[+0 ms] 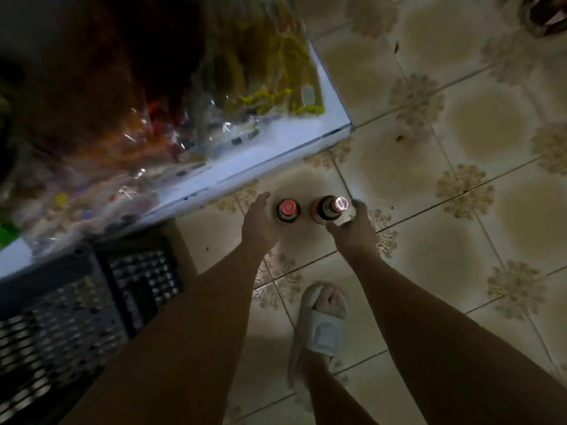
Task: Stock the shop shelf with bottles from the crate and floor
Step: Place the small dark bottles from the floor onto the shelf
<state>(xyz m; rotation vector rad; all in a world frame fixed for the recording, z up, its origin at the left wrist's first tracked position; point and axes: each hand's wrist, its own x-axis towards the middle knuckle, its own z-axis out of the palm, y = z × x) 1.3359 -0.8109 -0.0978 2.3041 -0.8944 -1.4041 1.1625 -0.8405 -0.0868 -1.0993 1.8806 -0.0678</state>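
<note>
Two dark bottles with red caps stand on the tiled floor just off the shelf's corner. My left hand (259,223) curls round the left bottle (288,211) from its left side. The right bottle (329,208) leans slightly, and my right hand (356,230) grips it from the right, fingers wrapped round its pale label. A black plastic crate (76,305) sits on the floor at the lower left, partly under the shelf edge; I see no bottles in its visible part. The white shelf (245,161) runs diagonally above it.
Clear plastic bags of orange, yellow and mixed goods (184,102) crowd the shelf top, blurred. My foot in a pale slipper (322,326) stands on the patterned floor tiles (460,133) just behind the bottles. The scene is dim.
</note>
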